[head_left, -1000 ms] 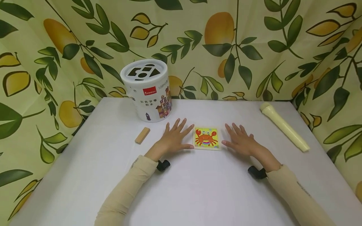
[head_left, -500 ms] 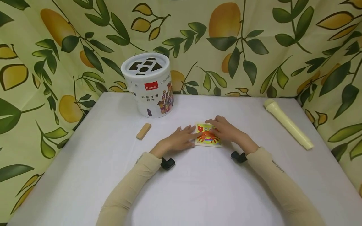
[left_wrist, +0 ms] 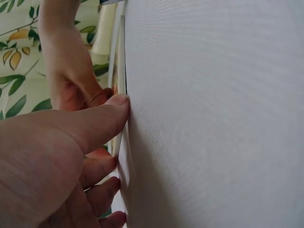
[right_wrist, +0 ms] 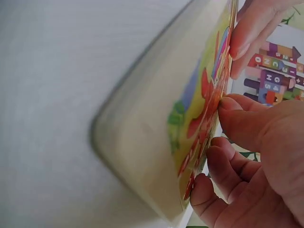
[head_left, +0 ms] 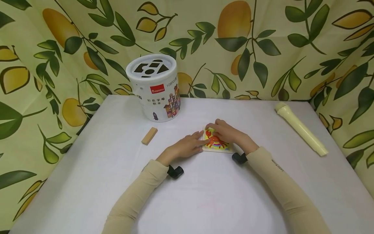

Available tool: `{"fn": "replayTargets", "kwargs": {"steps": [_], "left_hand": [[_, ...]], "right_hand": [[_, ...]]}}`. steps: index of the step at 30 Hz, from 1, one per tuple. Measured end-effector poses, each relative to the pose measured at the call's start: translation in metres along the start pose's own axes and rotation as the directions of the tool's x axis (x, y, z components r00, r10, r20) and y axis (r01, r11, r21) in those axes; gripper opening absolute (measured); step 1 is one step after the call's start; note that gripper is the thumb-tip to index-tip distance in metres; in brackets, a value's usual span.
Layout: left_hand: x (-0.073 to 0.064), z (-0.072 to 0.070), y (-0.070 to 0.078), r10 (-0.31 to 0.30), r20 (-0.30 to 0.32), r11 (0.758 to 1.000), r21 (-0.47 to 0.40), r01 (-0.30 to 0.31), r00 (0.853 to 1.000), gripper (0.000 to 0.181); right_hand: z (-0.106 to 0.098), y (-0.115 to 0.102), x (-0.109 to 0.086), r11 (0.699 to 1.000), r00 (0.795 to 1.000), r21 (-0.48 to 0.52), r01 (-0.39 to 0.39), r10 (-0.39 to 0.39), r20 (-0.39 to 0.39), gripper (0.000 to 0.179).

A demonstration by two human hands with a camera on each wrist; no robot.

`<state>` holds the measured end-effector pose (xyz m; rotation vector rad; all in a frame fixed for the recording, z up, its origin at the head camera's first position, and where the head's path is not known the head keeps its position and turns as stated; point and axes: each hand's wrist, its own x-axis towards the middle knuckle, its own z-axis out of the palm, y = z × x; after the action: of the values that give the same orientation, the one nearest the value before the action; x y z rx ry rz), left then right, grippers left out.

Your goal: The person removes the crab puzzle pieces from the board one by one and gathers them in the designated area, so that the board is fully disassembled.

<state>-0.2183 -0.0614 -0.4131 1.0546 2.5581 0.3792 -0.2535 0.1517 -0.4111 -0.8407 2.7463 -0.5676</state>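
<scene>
A square crab jigsaw puzzle (head_left: 217,146) with a pale wooden border lies flat on the white table. My left hand (head_left: 188,146) rests at its left side, index finger stretched onto the picture. In the left wrist view, the thumb of that hand (left_wrist: 42,156) lies against the board's edge. My right hand (head_left: 228,131) reaches over the puzzle from the right and covers its upper right part. Bent fingers and the thumb of that hand (right_wrist: 270,152) touch the picture with their tips in the right wrist view, apart from one another.
A white block bucket (head_left: 155,91) with shape holes in its lid stands at the back left. In front of it lies a small wooden block (head_left: 149,136). A cream microphone-shaped stick (head_left: 301,128) lies at the right. A fruit-patterned curtain (head_left: 198,65) surrounds the table.
My right hand has moved left from beside the puzzle onto its face, fingers now bent. My left hand has shifted slightly right, its index finger now on the picture. The head view has moved a little.
</scene>
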Motion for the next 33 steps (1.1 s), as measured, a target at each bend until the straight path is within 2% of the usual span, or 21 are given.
{"fn": "replayTargets", "kwargs": {"steps": [7,15,20,26,33], "left_hand": [[-0.002,-0.001,0.001,0.04,-0.024,0.999,0.008,-0.04,0.999,0.047],[-0.001,0.0,0.001,0.036,-0.02,0.999,0.032,-0.036,0.999,0.047],[-0.002,0.0,0.001,0.037,-0.022,0.999,0.037,-0.036,0.999,0.047],[-0.002,-0.002,0.002,0.02,-0.001,0.999,0.036,-0.019,1.0,0.047],[-0.002,-0.004,0.003,0.015,0.009,0.999,0.038,-0.016,1.0,0.047]], "right_hand": [[-0.003,-0.001,0.005,0.998,0.994,-0.005,-0.065,0.065,0.084,0.037],[-0.005,-0.003,0.007,0.999,0.996,0.019,-0.047,0.046,0.075,0.037],[-0.005,-0.001,0.01,0.993,0.996,0.096,-0.065,0.059,0.06,0.036],[-0.006,0.005,0.012,0.959,0.987,0.237,-0.158,0.157,0.021,0.026],[-0.005,0.016,0.012,0.902,0.98,0.39,-0.186,0.201,0.003,0.015]]}}
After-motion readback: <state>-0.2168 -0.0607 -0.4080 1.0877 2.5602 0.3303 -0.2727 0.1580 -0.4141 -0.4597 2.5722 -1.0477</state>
